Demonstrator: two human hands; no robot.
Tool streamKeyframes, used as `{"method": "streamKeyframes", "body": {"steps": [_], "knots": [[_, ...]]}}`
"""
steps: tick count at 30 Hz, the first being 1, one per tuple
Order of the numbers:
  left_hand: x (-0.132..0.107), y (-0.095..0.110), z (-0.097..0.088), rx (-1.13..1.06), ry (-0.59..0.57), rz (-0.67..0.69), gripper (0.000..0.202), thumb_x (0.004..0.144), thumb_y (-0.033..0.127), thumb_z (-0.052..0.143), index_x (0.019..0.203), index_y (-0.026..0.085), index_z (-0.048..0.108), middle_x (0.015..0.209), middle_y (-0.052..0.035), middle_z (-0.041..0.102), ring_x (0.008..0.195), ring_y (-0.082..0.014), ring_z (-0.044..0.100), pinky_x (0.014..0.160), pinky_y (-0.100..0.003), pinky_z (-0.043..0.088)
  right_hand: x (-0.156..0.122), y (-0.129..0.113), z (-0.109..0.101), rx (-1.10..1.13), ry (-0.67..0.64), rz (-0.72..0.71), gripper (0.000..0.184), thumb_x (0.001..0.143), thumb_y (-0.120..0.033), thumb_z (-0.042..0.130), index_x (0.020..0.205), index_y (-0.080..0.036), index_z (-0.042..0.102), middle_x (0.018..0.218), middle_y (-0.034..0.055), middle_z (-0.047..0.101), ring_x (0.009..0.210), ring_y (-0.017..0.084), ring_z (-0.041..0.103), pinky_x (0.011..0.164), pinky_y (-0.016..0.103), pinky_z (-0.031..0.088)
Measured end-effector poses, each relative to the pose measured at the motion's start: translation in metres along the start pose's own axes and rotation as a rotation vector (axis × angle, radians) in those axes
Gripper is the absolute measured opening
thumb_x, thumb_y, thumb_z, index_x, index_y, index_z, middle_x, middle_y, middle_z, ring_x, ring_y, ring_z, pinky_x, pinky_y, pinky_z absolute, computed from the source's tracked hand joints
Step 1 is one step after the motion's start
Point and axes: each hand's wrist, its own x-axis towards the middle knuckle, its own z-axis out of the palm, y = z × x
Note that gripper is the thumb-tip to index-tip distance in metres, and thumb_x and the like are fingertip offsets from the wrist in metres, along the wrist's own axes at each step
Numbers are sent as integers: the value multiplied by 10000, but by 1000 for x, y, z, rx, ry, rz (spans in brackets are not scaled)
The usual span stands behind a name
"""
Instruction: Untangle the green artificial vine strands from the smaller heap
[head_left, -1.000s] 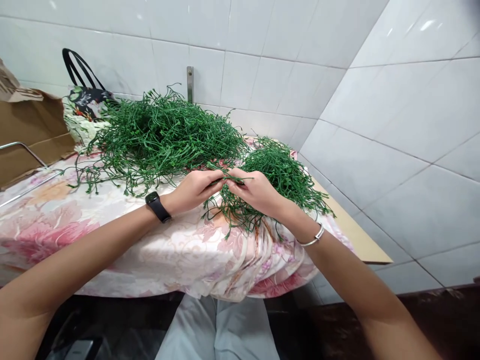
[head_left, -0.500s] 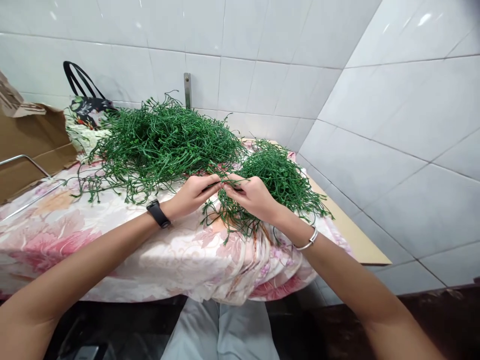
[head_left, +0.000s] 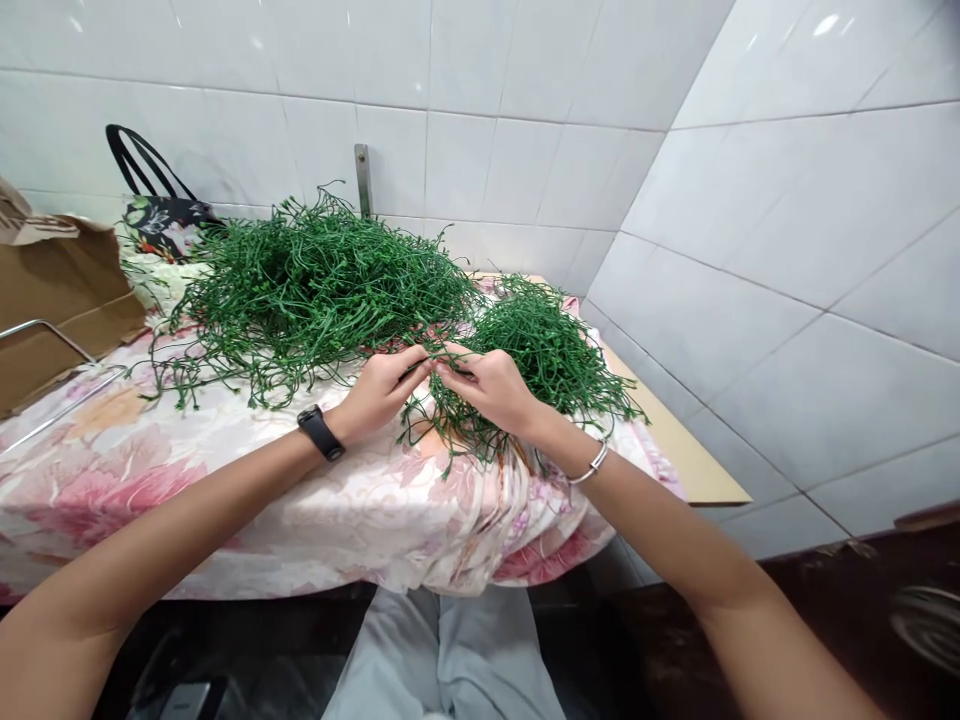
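Note:
Both hands meet fingertip to fingertip over the front of the table. My left hand (head_left: 384, 388), with a black band on its wrist, is closed in a pinch on a thin green artificial stem (head_left: 433, 352). Opposite it, my right hand (head_left: 491, 388), with a silver bangle, pinches the same spot; the fingers hide most of the stem. A smaller pile of green stems (head_left: 551, 345) lies just behind and right of my right hand. The larger pile of green stems (head_left: 322, 280) spreads behind my left hand.
A floral cloth (head_left: 277, 500) covers the table, bunched at the front. At left stand a cardboard box (head_left: 67, 300), a metal rod frame (head_left: 75, 395) and a black floral bag (head_left: 161, 220). A tan board (head_left: 690, 465) juts out at right. Tiled walls (head_left: 465, 165) close the back and right.
The view has shifted slightly, so the scene sits a little further left. A stem end that crossed over my right fingers no longer shows there. Both hands remain together, pinching.

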Motion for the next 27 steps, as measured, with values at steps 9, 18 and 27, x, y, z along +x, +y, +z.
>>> {"method": "streamKeyframes", "body": {"steps": [9, 18, 27], "knots": [[5, 10, 3, 350, 45, -87, 284, 898, 322, 293, 789, 145, 486, 576, 2, 504, 496, -102, 447, 499, -217, 263, 4, -8, -4, -389, 122, -30, 383, 896, -343, 298, 879, -113, 604, 670, 58, 651, 537, 104, 530, 504, 239, 220], [42, 30, -7, 751, 85, -112, 360, 915, 314, 207, 867, 129, 511, 704, -93, 627, 592, -177, 581, 462, -263, 212, 31, -10, -25, -562, 173, -4, 367, 900, -292, 288, 852, -114, 605, 737, 93, 667, 626, 149, 579, 522, 273, 214], [108, 17, -10, 607, 192, -282, 323, 898, 232, 258, 929, 71, 537, 859, -173, 603, 803, -242, 581, 632, -304, 370, 95, 7, -32, -413, 242, 169, 330, 872, -297, 343, 850, -72, 583, 829, 157, 607, 755, 213, 559, 635, 305, 366]]}}
